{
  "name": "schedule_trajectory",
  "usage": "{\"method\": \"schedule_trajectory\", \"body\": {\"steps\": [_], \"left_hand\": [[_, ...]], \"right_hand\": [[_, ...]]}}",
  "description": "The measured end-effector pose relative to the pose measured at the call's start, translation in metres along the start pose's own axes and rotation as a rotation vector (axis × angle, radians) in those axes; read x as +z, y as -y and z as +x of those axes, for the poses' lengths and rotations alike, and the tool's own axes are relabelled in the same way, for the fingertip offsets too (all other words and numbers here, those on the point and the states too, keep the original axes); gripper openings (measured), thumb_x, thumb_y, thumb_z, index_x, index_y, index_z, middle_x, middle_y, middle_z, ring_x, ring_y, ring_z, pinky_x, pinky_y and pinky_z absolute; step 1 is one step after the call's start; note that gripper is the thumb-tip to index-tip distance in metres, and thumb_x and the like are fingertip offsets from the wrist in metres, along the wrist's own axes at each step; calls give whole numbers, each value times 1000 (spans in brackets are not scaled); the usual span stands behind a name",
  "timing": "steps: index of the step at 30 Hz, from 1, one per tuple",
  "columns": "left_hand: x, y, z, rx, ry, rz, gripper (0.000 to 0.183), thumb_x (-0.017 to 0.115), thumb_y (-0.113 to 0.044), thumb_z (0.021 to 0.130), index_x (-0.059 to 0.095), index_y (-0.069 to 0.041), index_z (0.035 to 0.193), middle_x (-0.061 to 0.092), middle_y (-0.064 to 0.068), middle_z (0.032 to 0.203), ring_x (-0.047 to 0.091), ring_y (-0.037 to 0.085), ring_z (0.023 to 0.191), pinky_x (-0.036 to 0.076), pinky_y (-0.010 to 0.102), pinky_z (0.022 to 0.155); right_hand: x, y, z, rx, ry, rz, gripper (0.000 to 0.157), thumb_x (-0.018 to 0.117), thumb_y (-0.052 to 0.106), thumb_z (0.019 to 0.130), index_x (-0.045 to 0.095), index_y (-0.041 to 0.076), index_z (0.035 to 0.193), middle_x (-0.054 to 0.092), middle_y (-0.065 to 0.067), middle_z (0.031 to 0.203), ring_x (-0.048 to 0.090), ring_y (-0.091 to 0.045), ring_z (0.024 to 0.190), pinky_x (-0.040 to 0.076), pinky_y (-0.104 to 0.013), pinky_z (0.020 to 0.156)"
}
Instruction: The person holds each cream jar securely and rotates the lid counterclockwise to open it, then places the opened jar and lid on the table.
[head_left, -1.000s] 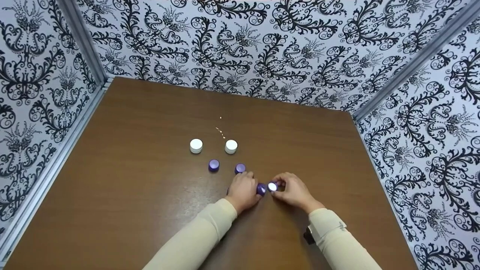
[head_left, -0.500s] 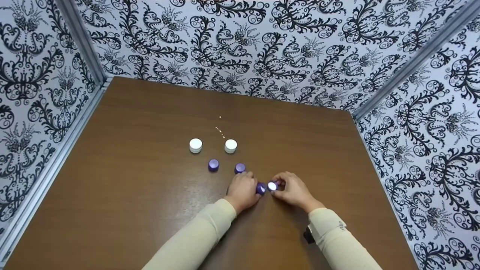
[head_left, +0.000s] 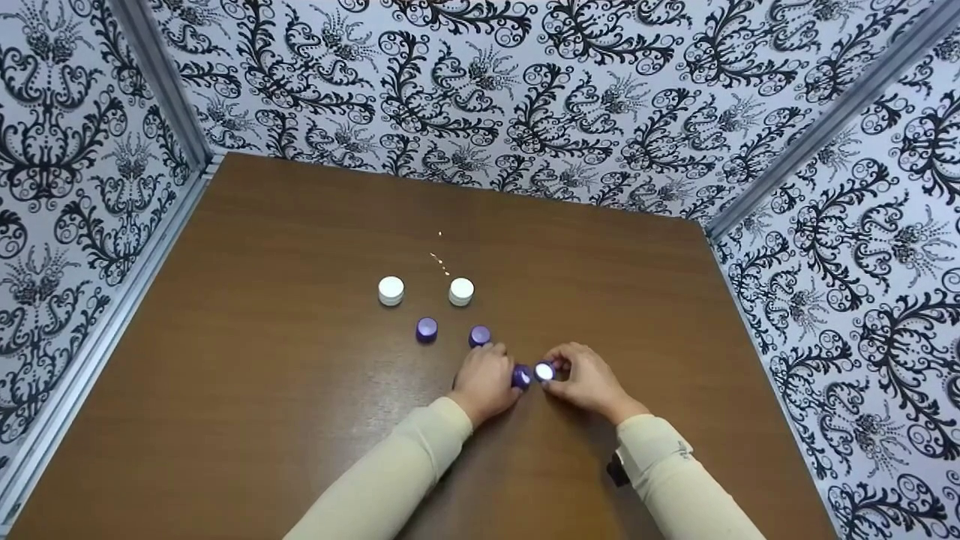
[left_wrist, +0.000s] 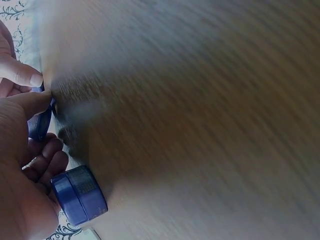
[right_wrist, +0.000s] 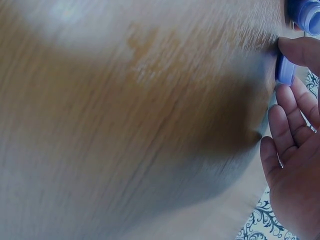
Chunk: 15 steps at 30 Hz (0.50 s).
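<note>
My left hand [head_left: 486, 379] grips a small purple jar [head_left: 521, 377] tipped toward the right. In the right wrist view, that jar's pale threaded mouth [right_wrist: 313, 22] shows uncovered. Just beside it, my right hand [head_left: 590, 381] pinches a purple lid [head_left: 544, 372] between thumb and fingers, its white inside facing up toward the head camera. Jar and lid are slightly apart. Another purple jar with its lid on [left_wrist: 80, 195] stands next to my left hand's curled fingers; in the head view the hand hides most of it.
Two purple-lidded jars stand ahead: one at the left [head_left: 427, 330], another [head_left: 480, 336] close to my left fingertips. Farther back are two white jars, left [head_left: 391, 291] and right [head_left: 461, 292]. Small light specks [head_left: 440, 262] mark the brown table [head_left: 300, 337]. Patterned walls enclose it.
</note>
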<state>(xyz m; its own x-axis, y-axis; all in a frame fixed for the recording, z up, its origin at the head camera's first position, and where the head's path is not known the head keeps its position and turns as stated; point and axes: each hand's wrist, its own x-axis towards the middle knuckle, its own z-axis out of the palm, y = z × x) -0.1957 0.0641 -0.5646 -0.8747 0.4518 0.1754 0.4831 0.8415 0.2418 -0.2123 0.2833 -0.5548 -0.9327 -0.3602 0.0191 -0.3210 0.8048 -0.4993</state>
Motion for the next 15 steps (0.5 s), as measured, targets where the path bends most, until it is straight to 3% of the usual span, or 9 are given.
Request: {"method": "schedule_trajectory", "body": {"steps": [15], "left_hand": [[-1,-2,0,-26,3,21,38,80,-45,77,74,-10,90,62,4,91,61,25,88,48,38,80]], "right_hand": [[1,-1,1,2,0,-3,32,86,20,73,69,15,100,61,5,91,54,-15,88,45,-38,79]]}}
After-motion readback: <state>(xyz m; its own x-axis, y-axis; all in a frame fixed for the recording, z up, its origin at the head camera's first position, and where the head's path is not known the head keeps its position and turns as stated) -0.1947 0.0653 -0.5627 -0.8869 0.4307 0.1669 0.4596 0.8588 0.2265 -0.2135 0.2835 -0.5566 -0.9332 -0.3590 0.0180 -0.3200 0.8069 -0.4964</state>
